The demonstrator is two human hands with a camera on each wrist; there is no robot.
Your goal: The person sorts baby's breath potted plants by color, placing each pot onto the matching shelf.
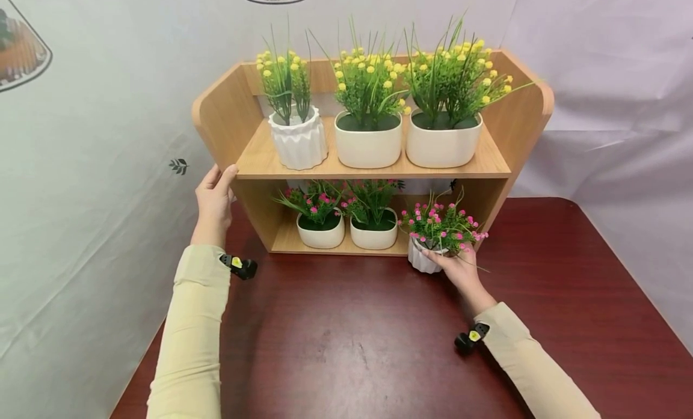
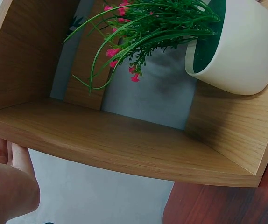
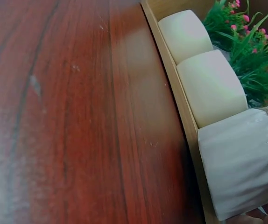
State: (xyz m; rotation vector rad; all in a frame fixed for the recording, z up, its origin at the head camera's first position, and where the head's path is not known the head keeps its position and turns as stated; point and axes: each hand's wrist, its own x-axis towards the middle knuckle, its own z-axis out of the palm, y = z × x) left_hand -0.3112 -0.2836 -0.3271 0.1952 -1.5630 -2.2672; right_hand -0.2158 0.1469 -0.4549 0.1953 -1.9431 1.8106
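Note:
At the left side panel of a wooden two-tier shelf [image 1: 373,174], my left hand [image 1: 213,199] touches the outer face near the upper board's front corner. In the left wrist view its fingers [image 2: 21,157] lie straight along that panel. My right hand [image 1: 460,269] grips a ribbed white pot [image 1: 425,258] of pink flowers [image 1: 441,223], thumb across its front. This pot is at the right end of the lower tier, overlapping the front edge. In the right wrist view, the pot [image 3: 243,163] is beside a smooth white planter [image 3: 212,88]; most of the hand is out of frame.
Two oval planters with pink flowers, a left one [image 1: 321,232] and a middle one [image 1: 373,234], stand on the lower tier. Above are a ribbed pot [image 1: 299,143] and two oval planters [image 1: 368,145] with yellow flowers. The dark red table [image 1: 335,329] extends in front; pale sheeting [image 1: 108,166] hangs behind.

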